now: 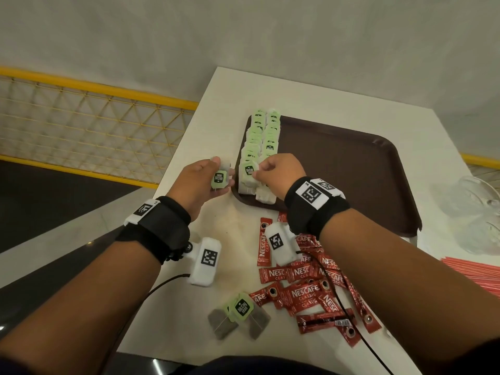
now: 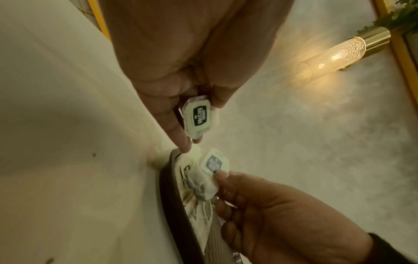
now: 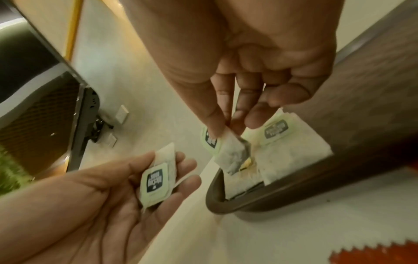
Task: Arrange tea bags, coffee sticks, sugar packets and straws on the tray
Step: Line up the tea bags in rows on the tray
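Desk [image 1: 311, 104] carries the tray [image 1: 351, 163]; tray is the landmark. 2 tea bag rows [image 1: 261, 136] run along the tray's left edge, long axis going away from the person, near end at the tray's near-left corner.

Key relation: the rows' near end sits right under the right hand [image 1: 278, 169], so that hand is nearer; next bag goes on that end.

Right hand: over the near-left corner, fingers pointing down, thumb and fingertips pinching a tea bag [image 3: 230, 153] by its top, bag touching the row.

Left hand [image 1: 200, 182]: just off the tray's left edge, palm half up, fingers curled around a spare bag [image 1: 219, 180].

Coffee sticks [image 1: 305, 288] and 2 loose bags [image 1: 238, 315] on the desk nearer than the tray; straws [image 1: 476, 274] off its near-right side. Sugar packets not identifiable.
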Available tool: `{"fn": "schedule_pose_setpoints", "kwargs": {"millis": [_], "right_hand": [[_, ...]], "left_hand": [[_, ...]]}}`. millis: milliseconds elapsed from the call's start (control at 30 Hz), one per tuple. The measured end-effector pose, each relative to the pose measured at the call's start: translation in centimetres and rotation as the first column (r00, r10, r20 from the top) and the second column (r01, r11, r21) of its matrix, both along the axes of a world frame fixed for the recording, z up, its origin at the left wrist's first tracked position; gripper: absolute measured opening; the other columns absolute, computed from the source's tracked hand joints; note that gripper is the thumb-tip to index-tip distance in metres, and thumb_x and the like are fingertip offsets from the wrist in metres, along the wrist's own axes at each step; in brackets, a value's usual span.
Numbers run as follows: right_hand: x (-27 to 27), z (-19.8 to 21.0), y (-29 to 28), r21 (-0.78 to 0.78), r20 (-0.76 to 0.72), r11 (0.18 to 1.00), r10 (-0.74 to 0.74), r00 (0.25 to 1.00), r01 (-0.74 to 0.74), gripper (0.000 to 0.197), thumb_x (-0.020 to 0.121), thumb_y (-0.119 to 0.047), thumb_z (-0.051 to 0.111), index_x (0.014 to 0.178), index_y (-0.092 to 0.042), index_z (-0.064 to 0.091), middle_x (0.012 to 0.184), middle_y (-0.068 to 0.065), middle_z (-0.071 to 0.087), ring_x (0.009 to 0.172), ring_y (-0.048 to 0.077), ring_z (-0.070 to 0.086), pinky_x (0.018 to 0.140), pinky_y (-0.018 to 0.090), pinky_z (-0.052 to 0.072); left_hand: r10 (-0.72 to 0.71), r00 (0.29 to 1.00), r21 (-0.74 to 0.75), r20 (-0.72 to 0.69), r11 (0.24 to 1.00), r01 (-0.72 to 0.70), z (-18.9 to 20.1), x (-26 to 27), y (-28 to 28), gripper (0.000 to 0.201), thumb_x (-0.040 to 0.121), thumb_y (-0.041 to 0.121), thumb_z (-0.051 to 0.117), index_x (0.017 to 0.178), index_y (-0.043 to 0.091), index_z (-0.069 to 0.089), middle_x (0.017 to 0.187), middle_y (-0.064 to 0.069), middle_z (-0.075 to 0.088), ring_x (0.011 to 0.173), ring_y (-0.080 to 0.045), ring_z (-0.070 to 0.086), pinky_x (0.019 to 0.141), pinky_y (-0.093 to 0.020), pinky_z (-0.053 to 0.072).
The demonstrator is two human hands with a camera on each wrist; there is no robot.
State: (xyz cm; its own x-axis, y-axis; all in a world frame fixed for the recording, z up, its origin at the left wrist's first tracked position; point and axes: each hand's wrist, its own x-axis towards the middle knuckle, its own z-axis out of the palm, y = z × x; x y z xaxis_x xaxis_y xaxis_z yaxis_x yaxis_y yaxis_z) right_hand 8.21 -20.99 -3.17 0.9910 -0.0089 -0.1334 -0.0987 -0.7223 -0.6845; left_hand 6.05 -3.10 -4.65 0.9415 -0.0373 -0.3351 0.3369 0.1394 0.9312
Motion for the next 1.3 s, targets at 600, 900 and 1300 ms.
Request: {"fn": "schedule_pose_setpoints", "kwargs": {"millis": [600,900,1300], "right_hand": [[1.0,-0.4,1.0,-0.173,-0.073,0.984,-0.043,0.996,0.03,0.019,0.08,-0.023,0.074,0.091,-0.016,0.061,0.096,0.0,0.063,0.093,0.018,0.061,0.072,0.029,0.048],[1.2,-0.9,0.7,-0.227,-0.078,0.973,0.014,0.997,-0.032,0.028,0.083,-0.028,0.072,0.101,-0.014,0.057,0.096,0.002,0.06,0.09,0.02,0.06,0.07,0.029,0.045],[0.0,2.1,1.1,0.05,0.023,0.915,0.401,0.916,-0.401,0.022,0.088,-0.028,0.068,0.109,-0.018,0.069,0.098,-0.009,0.064,0.065,-0.011,0.054,0.062,0.004,0.04]], "left_hand": [[0.076,0.987,-0.232,-0.144,0.967,-0.108,0.2,0.0,0.3,0.034,0.103,0.015,0.044,0.131,-0.005,0.049,0.112,-0.019,0.06,0.092,-0.033,0.068,0.081,-0.036,0.061],[0.059,0.992,-0.238,-0.113,0.968,-0.085,0.6,-0.1,0.0,0.018,0.099,0.007,0.039,0.105,0.0,0.055,0.1,-0.016,0.061,0.089,-0.031,0.067,0.083,-0.035,0.059],[-0.347,0.929,-0.128,-0.132,0.935,0.331,1.6,-1.0,-0.1,0.028,0.098,0.001,0.041,0.119,-0.006,0.057,0.108,-0.02,0.063,0.08,-0.025,0.069,0.078,-0.033,0.061]]}}
